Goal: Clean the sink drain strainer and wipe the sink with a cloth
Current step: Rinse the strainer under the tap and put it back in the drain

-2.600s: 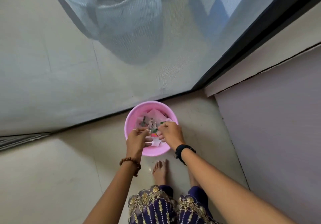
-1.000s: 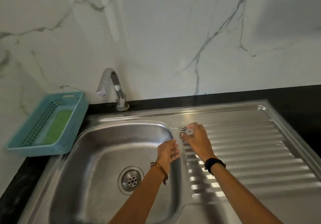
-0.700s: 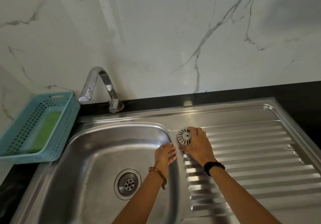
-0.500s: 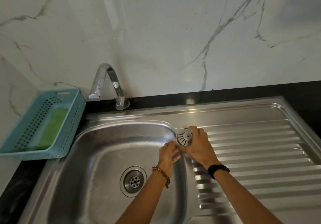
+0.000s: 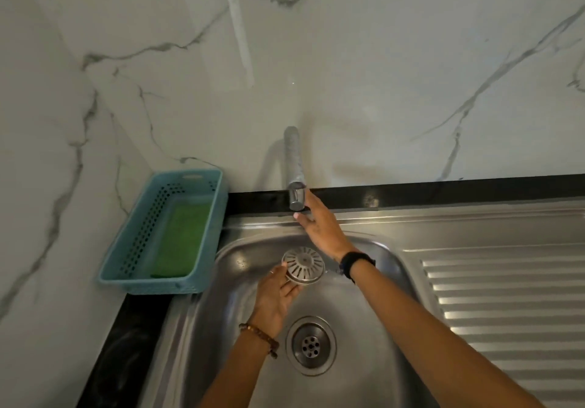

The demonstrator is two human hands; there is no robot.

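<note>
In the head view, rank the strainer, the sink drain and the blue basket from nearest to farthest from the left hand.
1. Strainer: held in the left hand, above the basin.
2. Sink drain: in the basin floor, just right of the left wrist.
3. Blue basket: on the counter at the sink's left, farthest.

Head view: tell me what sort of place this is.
Most likely a home kitchen. A steel sink with a ribbed drainboard is set in a black counter under a marble-look wall, with a tap and a basket holding a green pad.
</note>
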